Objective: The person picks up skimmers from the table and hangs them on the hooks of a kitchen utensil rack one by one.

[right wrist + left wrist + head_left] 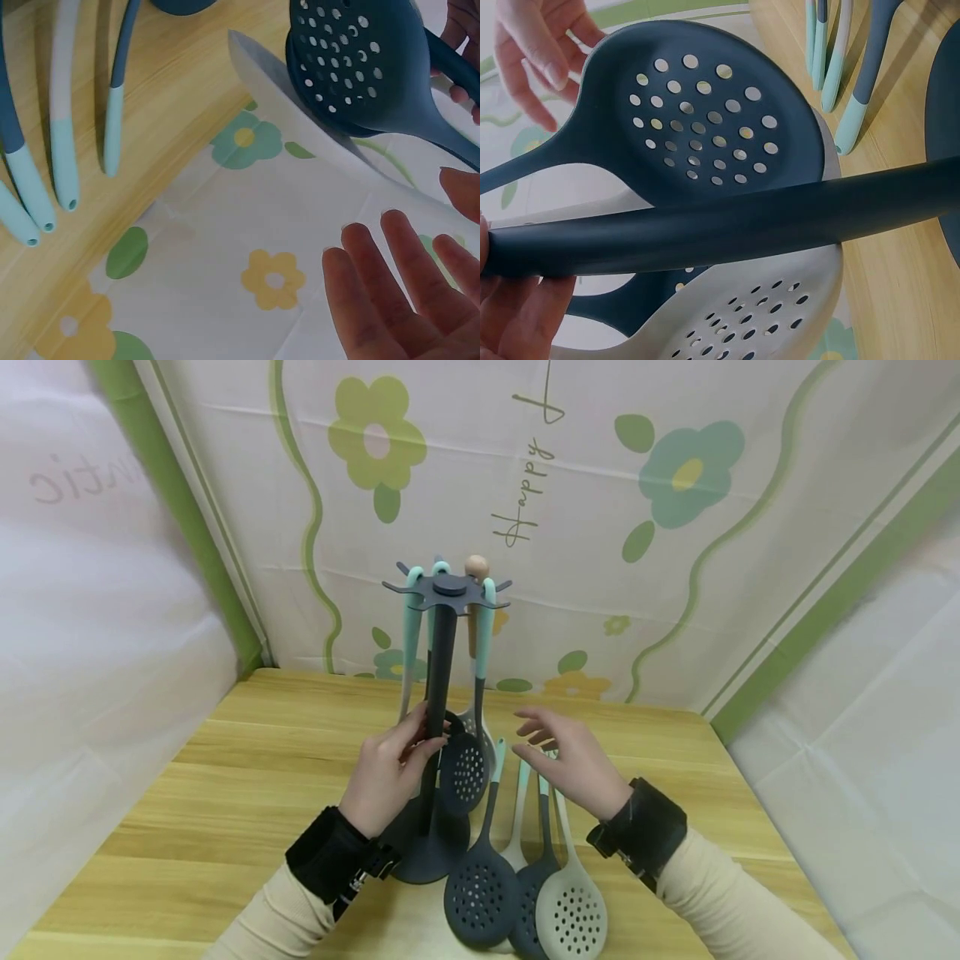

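Observation:
A dark utensil stand [442,664] with a hooked top stands upright. My left hand [386,777] grips its pole, thumb and fingers around it, as the left wrist view also shows on the pole [705,231]. Several utensils hang from the hooks, among them a dark skimmer [463,772] with a mint handle and one with a wooden handle [472,631]. Behind the dark one hangs a pale perforated spoon [757,307]. My right hand [573,764] hovers to the right of the stand, fingers relaxed and apart, holding nothing; its fingers [394,277] are near the hanging skimmers.
On the wooden table [247,793], several mint-handled utensils lie fanned out right of the stand's base, including a dark skimmer [480,897] and a beige skimmer [572,910]. A flower-printed cloth [465,468] rises behind the table.

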A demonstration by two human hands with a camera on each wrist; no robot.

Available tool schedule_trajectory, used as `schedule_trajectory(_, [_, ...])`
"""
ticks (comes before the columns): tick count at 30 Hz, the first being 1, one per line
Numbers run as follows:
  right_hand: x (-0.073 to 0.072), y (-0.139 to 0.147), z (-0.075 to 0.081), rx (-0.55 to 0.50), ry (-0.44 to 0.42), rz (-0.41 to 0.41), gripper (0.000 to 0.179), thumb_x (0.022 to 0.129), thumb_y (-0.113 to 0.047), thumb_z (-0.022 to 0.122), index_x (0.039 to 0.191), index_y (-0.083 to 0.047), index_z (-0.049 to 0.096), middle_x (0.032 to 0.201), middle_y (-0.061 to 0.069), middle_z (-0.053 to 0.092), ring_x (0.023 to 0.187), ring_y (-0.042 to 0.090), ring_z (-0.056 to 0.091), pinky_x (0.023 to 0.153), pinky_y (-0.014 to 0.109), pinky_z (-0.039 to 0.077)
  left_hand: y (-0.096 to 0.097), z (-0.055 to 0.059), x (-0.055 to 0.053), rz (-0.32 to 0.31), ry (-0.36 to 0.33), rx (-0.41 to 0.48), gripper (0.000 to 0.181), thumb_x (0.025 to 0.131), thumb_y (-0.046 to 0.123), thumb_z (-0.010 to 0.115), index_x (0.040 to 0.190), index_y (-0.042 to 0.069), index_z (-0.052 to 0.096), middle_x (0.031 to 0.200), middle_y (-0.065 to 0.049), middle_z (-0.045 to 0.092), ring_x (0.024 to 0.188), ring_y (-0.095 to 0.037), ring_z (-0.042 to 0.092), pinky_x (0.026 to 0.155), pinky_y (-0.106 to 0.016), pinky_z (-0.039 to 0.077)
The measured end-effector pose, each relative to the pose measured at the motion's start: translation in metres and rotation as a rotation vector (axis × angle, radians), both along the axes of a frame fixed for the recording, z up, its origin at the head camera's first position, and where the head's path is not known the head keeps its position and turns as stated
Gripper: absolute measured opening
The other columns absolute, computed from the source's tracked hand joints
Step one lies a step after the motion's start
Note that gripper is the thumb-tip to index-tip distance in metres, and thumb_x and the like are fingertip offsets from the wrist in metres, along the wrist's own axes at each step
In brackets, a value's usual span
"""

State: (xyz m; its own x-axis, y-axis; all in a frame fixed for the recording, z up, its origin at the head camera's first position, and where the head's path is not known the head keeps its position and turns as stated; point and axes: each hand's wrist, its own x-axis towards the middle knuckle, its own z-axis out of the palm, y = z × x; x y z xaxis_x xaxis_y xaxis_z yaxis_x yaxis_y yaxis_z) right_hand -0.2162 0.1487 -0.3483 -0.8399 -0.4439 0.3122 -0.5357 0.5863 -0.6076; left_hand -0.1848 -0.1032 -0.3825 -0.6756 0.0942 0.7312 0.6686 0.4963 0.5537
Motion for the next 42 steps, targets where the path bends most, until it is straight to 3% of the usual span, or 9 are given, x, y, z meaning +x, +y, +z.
schedule_trajectory(35, [0.007, 0.035, -0.05, 0.016, -0.14, -0.133, 0.047, 0.092, -0.017, 0.069, 0.135, -0.001, 0.061, 0.107, 0.014, 0.071, 0.093, 0.021, 0.068, 0.083, 0.044, 0.059, 0.0, -0.002, -0.001, 0.013, 0.038, -0.011, 0.039, 0.091, 0.007, 0.068, 0.127, -0.006, 0.066, 0.1, -0.017, 0.077, 0.087, -0.025, 0.075, 0.064, -0.034, 0.063])
schedule_trajectory(42, [0.009, 0.042, -0.061, 0.007, -0.18, -0.167, 0.046, 0.091, -0.018, 0.07, 0.134, -0.001, 0.062, 0.104, 0.008, 0.071, 0.093, 0.022, 0.068, 0.083, 0.044, 0.059, 0.0, -0.002, -0.001, 0.012, 0.046, -0.01, 0.038, 0.091, 0.006, 0.067, 0.126, -0.007, 0.066, 0.101, -0.017, 0.077, 0.087, -0.026, 0.075, 0.064, -0.034, 0.063])
